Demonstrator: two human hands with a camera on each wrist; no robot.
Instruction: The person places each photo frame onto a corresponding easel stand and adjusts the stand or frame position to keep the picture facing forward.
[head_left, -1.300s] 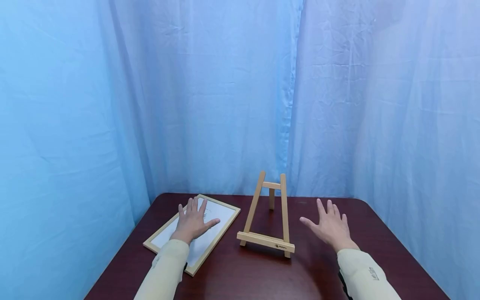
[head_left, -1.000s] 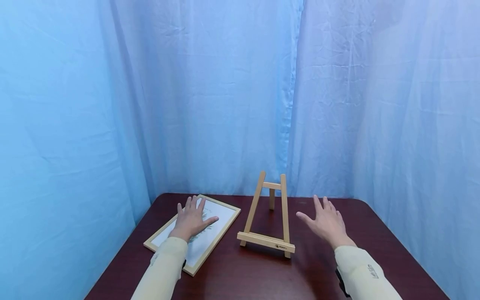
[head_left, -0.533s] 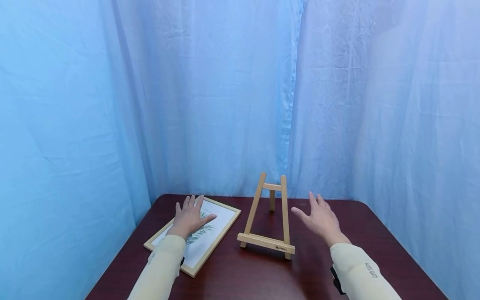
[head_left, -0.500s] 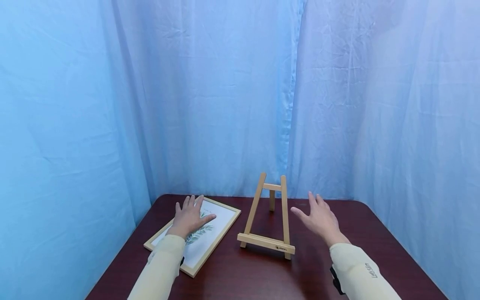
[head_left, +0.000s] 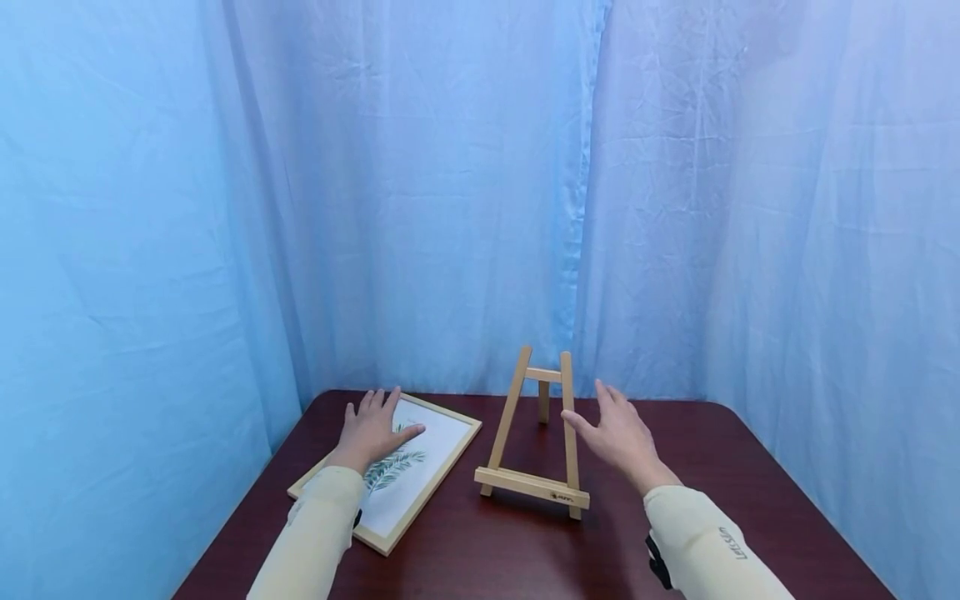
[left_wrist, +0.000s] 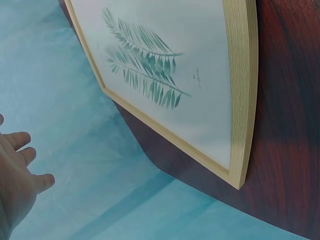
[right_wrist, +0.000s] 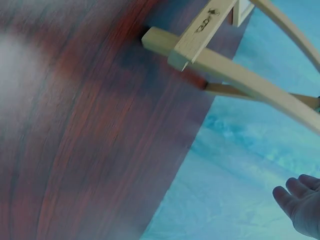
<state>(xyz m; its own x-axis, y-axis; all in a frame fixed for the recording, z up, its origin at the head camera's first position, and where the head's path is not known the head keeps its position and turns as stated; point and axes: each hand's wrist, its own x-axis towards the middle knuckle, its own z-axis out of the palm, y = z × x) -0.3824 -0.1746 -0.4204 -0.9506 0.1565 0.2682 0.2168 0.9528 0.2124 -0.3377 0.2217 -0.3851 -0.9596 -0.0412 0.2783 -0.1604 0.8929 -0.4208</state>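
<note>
A framed picture [head_left: 411, 483] of green palm leaves lies slanted on the left side of the table, its pale wood border showing. My left hand [head_left: 369, 435] hovers above it with spread fingers, hiding its upper left part. In the left wrist view the hand [left_wrist: 20, 175] is apart from the frame [left_wrist: 242, 100]. A small wooden easel [head_left: 532, 482] stands upright right of the picture. My right hand [head_left: 621, 435] is beside the easel, fingers extended, its thumb overlapping the right leg in the head view. The right wrist view has the hand [right_wrist: 302, 202] apart from the easel leg [right_wrist: 240, 75].
The dark red-brown table [head_left: 465, 567] has rounded far corners. Pale blue curtains [head_left: 450, 208] hang behind it and along both sides. Long cream sleeves [head_left: 307, 533] cover both arms, and a black strap [head_left: 657, 562] shows under the right one.
My right hand has moved left, closer to the easel. My left hand has drifted slightly left over the picture, showing more of the leaves. Picture and easel stay in place.
</note>
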